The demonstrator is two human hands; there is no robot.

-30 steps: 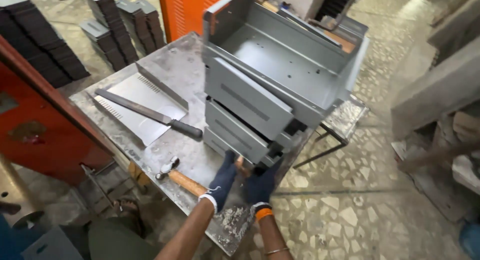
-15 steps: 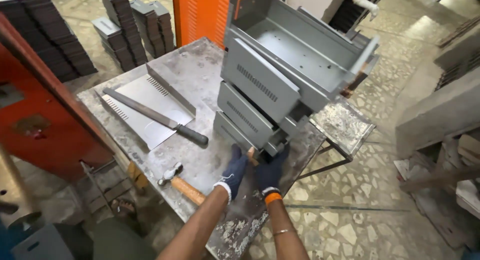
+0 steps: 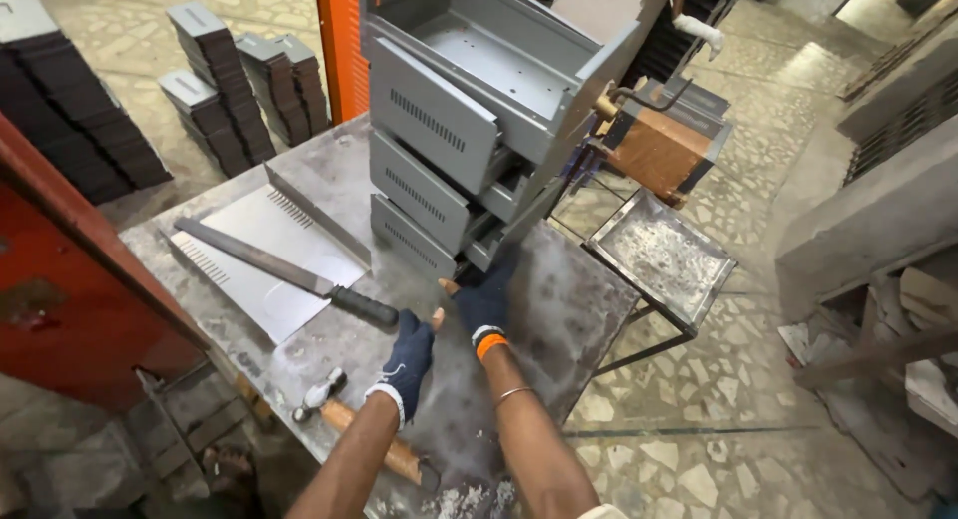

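Three grey sheet-metal housings (image 3: 439, 150) with slotted vents stand stacked and skewed on a worn steel table (image 3: 579, 309). My right hand (image 3: 487, 304), in a dark blue glove with an orange cuff, grips the near bottom corner of the lowest housing (image 3: 414, 242). Gloved the same way, my left hand (image 3: 409, 357) hovers flat over the tabletop just left of the right hand, off the stack and holding nothing. A long file with a black handle (image 3: 289, 271) lies a little beyond it.
The file rests on a bent grey vented panel (image 3: 254, 269). A wooden-handled hammer (image 3: 344, 419) lies at the table's near edge. A small metal tray stand (image 3: 661, 255) and a copper-coloured box (image 3: 659, 145) stand to the right. Stacks of dark parts (image 3: 230, 90) sit on the floor behind.
My left hand has come off the stack's bottom corner and dropped back toward me. My right hand stays at that corner. The view has shifted closer over the table.
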